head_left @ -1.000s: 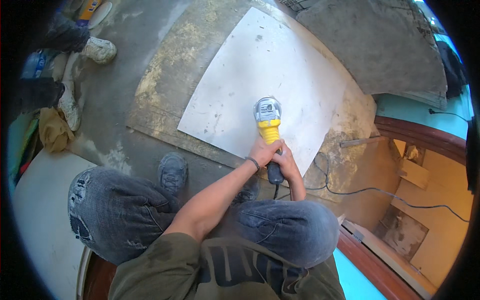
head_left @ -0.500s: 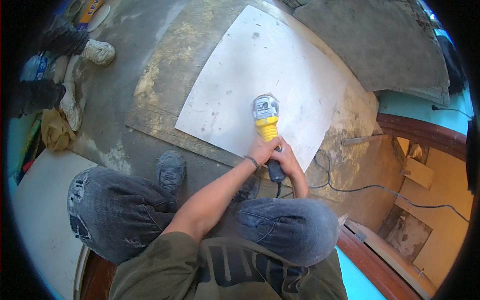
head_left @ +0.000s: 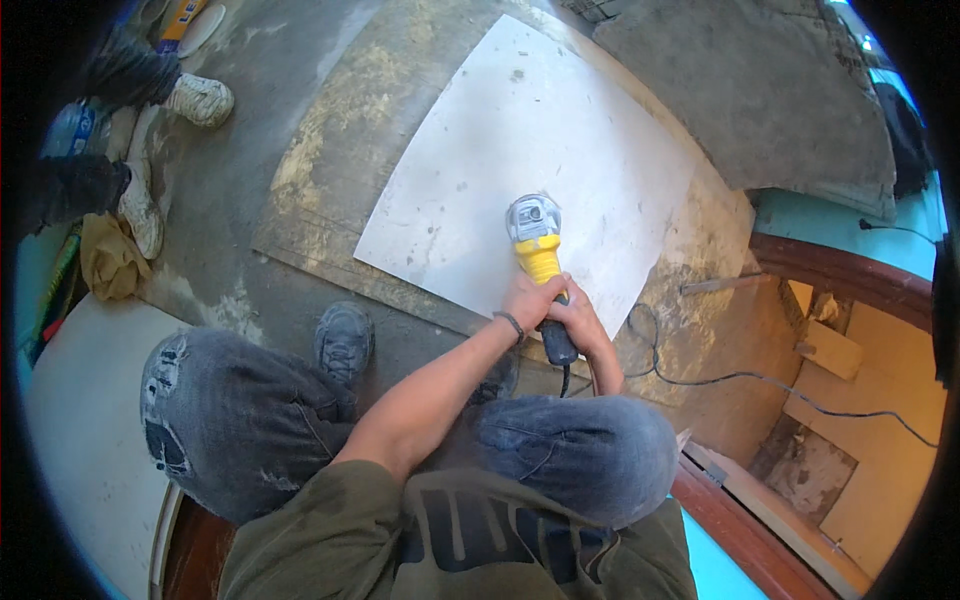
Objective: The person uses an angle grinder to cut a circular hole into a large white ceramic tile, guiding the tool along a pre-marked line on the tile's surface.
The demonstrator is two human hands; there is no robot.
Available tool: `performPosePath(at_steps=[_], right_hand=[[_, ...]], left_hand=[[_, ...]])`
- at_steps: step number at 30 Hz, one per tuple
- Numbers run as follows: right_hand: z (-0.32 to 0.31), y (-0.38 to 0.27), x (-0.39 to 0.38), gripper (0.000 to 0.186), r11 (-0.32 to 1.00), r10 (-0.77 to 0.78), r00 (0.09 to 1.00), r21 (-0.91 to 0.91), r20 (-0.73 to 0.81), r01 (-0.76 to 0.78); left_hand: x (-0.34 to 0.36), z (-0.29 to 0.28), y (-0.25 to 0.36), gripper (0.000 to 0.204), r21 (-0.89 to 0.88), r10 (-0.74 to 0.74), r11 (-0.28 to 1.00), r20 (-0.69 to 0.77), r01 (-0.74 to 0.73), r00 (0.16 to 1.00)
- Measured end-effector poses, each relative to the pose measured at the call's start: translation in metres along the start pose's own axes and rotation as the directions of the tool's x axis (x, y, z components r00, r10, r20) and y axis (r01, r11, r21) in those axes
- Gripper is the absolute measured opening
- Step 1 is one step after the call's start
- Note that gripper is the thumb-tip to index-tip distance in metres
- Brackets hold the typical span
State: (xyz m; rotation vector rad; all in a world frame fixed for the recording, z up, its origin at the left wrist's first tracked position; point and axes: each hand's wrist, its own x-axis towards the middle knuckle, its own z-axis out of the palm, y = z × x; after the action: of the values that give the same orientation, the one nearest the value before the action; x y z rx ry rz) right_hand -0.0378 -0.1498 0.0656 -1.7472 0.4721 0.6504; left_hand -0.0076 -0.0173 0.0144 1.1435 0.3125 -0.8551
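A yellow and grey angle grinder [head_left: 540, 258] with a black handle end lies over a large white tile or sheet [head_left: 480, 150]. My left hand [head_left: 528, 298] is wrapped round its body, just behind the yellow part. Close against it, my right hand [head_left: 584, 316] grips the same tool from the other side. The grinder's metal head points away from me, and its disc is mostly hidden beneath. A dark cord [head_left: 740, 378] runs from the handle end off to the right. Dusty marks spot the white surface.
Under the white sheet lies a worn board [head_left: 310, 215]. Grey slabs [head_left: 740, 90] stand at the far right. Another person's shoes [head_left: 143, 210] are at the left, beside a crumpled brown bag [head_left: 112, 258]. A pale panel [head_left: 90, 390] lies near my left knee.
The grinder and both hands have shifted very slightly right and nearer me in the picture. Both hands keep their hold on it.
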Motion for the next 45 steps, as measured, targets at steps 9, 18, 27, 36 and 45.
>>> performPosePath(at_steps=[9, 18, 27, 36, 45], right_hand=[[-0.006, 0.008, 0.009, 0.055, 0.998, -0.043, 0.999, 0.038, 0.024, 0.042], [-0.022, -0.011, 0.017, 0.054, 0.991, -0.01, 0.999, -0.13, 0.041, 0.015], [-0.028, -0.02, 0.019, 0.051, 0.984, -0.034, 0.996, -0.17, 0.078, 0.047], [-0.014, 0.01, 0.009, 0.061, 0.989, -0.025, 0.999, 0.144, 0.023, 0.021], [0.016, 0.006, 0.016, 0.06, 0.973, -0.006, 1.0, 0.229, -0.03, 0.012]], left_hand=[[0.012, 0.006, -0.018, 0.037, -0.034, 0.134, 0.99, -0.13, -0.139, 0.982], [0.019, 0.013, -0.018, 0.042, -0.116, 0.113, 0.985, -0.142, -0.13, 0.983], [0.015, 0.013, -0.007, 0.041, -0.109, 0.029, 0.993, -0.063, -0.036, 0.998], [0.004, 0.014, 0.025, 0.043, 0.175, 0.026, 0.985, -0.07, -0.013, 0.997], [0.009, -0.01, 0.022, 0.042, 0.218, 0.123, 0.972, -0.137, -0.091, 0.983]])
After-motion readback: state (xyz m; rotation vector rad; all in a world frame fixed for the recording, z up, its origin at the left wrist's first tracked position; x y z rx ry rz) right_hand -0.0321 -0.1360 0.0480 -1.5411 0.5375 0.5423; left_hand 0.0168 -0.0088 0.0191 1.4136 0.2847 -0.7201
